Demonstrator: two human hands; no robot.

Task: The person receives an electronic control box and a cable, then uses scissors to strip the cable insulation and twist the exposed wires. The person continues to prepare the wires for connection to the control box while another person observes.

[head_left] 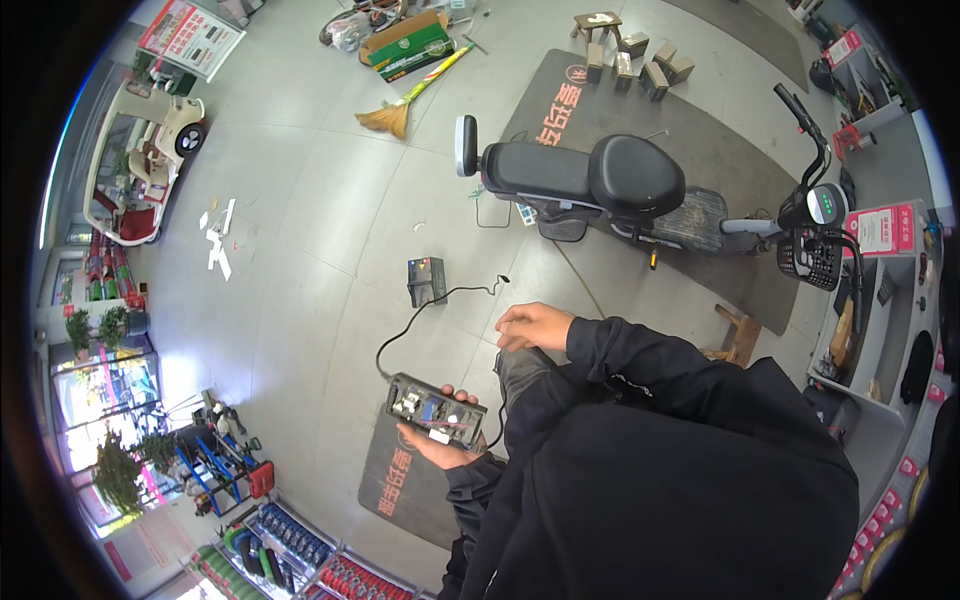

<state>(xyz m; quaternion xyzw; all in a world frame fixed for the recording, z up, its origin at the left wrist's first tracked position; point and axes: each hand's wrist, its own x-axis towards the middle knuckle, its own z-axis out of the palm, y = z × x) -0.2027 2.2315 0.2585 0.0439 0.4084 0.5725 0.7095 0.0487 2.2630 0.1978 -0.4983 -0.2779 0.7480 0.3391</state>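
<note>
Black cloth of the wearer's jacket (680, 500), matte and softly creased, lies nearest us. We find the left hand (436, 450) grasping an open case (425, 386), a dark oblong shell held above the floor (300, 300), thumb along one long edge and fingertips over the other. We note the right hand (540, 326) above a grey trouser knee (525, 375), fingers curled; we cannot tell whether it grips anything.

Inside the shell we observe tightly packed circuit parts (432, 411), among them blue and pale blocks; finer detail is too small to read. Smooth black cord (379, 352) curves from one end past a dark, boxy block (432, 280); we cannot tell whether they touch.

Farther off, we record a green cardboard carton (410, 55), its contents unclear, and a scooter (540, 170) with a padded seat and a black mesh basket (810, 260). Shelves (870, 330) at right are cut off by the lens rim.
</note>
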